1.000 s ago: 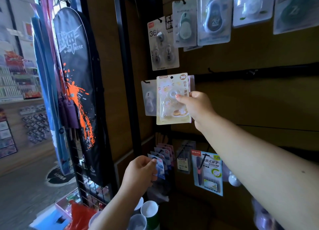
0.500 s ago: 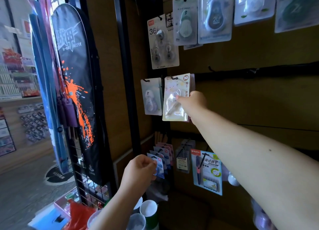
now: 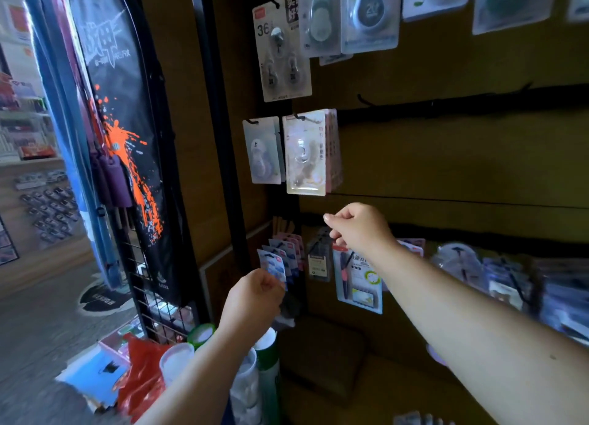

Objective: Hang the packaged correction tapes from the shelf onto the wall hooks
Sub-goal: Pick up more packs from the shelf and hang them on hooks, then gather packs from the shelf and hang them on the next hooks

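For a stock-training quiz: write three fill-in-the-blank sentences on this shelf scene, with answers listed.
1. The pastel correction tape pack hangs from a black ____.
2. The right hand is ____ that pack, apart from it.
3. The ____ hand holds a small blue-and-white pack.

Answers: hook; below; left

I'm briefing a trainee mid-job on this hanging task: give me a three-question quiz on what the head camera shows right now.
1. True or false: the right hand grips the cream packaged tape.
2. Which pack hangs directly left of the cream packaged tape? A) the grey pack marked 5 B) the three-piece pack marked 36 C) the pen pack
3. Fill in: the left hand is low, at a row of ____-fronted small packs.

Key: 1 false, the pack hangs on its hook above the hand, apart from it; 2 A; 3 blue.
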`<state>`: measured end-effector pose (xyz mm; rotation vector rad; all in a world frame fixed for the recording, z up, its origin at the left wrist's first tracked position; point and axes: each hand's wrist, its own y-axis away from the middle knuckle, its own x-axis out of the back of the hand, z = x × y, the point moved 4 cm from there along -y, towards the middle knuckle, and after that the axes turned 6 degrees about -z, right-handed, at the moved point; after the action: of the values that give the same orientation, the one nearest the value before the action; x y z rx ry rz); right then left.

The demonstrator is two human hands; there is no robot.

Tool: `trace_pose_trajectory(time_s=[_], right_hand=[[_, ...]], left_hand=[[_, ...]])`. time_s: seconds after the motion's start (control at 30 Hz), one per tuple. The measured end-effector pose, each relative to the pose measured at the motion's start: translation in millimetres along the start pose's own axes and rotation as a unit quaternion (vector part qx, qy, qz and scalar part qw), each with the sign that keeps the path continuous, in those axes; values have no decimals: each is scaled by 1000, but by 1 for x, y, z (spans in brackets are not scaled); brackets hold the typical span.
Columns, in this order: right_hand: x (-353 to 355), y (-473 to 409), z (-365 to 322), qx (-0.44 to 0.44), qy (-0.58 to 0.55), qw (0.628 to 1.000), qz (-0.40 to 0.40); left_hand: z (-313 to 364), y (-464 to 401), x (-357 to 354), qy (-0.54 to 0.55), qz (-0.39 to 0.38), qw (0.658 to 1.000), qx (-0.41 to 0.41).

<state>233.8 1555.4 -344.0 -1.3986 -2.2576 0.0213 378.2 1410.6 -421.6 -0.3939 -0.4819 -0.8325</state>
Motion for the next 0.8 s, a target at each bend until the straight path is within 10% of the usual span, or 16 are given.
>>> trace_pose_trajectory(time_s=[0.8], right_hand=[[32,127,266,-251,82,964,-20]], left_hand=[[-66,56,-170,-101,-189,976,47]])
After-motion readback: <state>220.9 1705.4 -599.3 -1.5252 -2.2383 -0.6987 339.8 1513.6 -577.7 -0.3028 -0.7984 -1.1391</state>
